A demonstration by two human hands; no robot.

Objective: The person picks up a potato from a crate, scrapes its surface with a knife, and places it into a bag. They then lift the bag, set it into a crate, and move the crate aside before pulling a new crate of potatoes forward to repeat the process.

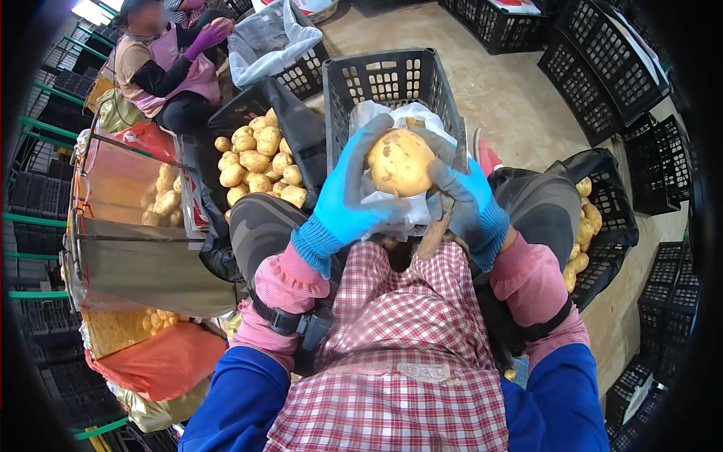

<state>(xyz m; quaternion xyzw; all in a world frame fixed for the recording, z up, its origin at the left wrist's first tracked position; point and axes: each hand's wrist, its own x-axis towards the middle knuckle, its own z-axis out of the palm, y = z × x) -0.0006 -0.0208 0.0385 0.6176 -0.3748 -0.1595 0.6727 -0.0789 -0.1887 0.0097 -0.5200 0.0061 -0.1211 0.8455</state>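
Note:
A large yellow potato [401, 162] with brown patches on its skin is held in front of me, over a black plastic crate [446, 94]. My left hand [348, 194], in a blue and grey glove, wraps round its left side. Gloved the same way and partly blurred, my right hand [473, 203] has its fingertips at the potato's right side. A wooden-handled tool [434, 238] slants down from the right palm, its working end hidden by the hand. Crumpled white lining [431, 120] shows in the crate behind the potato.
Potatoes fill a dark-lined crate [315, 128] at the left; another potato crate [616, 260] stands by my right knee. A seated person [169, 71] works at the upper left, beside a crate with pale lining [271, 45]. Black crates [580, 87] line the right.

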